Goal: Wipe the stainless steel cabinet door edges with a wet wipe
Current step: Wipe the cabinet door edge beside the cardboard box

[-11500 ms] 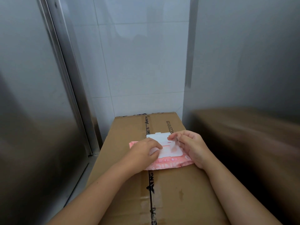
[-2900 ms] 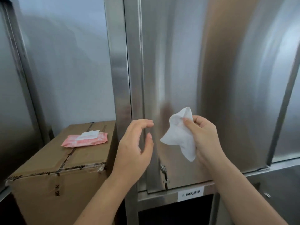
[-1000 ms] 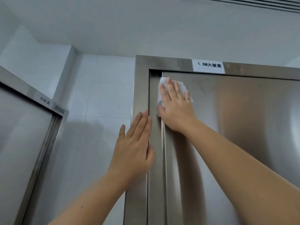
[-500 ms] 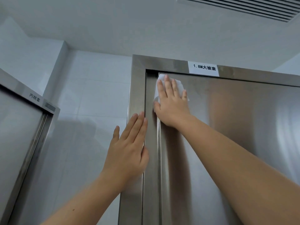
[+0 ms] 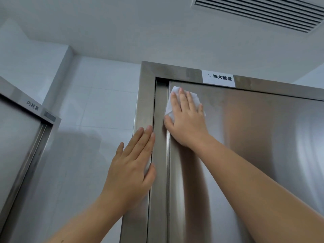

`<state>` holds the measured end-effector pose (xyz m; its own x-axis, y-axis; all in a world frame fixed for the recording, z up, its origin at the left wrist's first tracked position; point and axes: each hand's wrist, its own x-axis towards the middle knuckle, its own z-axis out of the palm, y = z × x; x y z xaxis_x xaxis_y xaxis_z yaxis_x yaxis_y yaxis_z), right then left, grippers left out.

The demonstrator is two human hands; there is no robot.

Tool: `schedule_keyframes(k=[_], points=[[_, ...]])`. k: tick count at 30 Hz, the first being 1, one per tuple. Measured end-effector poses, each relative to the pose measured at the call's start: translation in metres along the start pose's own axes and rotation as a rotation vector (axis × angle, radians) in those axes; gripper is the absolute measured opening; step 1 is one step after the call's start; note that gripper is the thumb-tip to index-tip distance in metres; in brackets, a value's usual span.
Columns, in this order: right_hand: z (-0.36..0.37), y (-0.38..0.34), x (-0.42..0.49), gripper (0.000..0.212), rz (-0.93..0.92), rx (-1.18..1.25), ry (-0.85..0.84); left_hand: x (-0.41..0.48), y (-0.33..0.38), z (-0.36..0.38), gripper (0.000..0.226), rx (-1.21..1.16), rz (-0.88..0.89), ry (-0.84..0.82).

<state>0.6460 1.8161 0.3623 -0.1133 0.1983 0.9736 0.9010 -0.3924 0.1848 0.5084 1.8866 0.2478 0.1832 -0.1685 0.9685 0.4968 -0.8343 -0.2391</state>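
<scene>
The right grip lay flat with its fingers straight and slightly spread, closed round nothing, pressing the white wet wipe against the stainless steel cabinet door. The wipe sat under the palm and fingers of that grip, at the door's upper left corner, with crumpled white edges showing above the fingertips and on both sides of them. The thumb of the right grip reached to the door's vertical left edge, which ran down past the wrist. The left grip was below and to the left of the right one, apart from it, likewise flat and holding nothing, its palm and straight fingers resting on the upright of the steel frame. Just above and to the right of the right grip, a white label with printed characters was stuck on the frame's top bar. Far to the left of the left grip stood a second steel cabinet, with a white tiled wall between them. High above the right grip, a slatted vent was set in the ceiling
</scene>
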Motion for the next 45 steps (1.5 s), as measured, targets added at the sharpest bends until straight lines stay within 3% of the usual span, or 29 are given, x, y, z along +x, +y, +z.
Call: schedule_keyframes(k=[3, 11, 20, 28, 33, 45], points=[[-0.007, -0.001, 0.006, 0.067, -0.038, -0.071, 0.036, 0.0, 0.0, 0.0, 0.062, -0.014, -0.011, -0.003], [-0.007, -0.01, 0.012, 0.044, 0.052, 0.141, 0.221, 0.0, 0.0, 0.0, 0.062, -0.04, -0.004, 0.025], [0.002, -0.008, 0.025, 0.06, 0.078, 0.103, -0.013, 0.0, -0.004, 0.004, 0.062, -0.086, 0.01, 0.03], [0.001, -0.011, 0.043, 0.056, 0.069, 0.067, -0.009, -0.001, -0.006, 0.006, 0.063, -0.101, 0.01, 0.044], [0.009, -0.016, 0.007, 0.058, 0.013, 0.052, 0.03, 0.0, -0.005, 0.005, 0.063, -0.101, 0.012, 0.036], [-0.001, -0.024, 0.019, 0.062, 0.073, 0.062, -0.065, -0.001, -0.004, 0.005, 0.063, -0.083, 0.015, 0.047]])
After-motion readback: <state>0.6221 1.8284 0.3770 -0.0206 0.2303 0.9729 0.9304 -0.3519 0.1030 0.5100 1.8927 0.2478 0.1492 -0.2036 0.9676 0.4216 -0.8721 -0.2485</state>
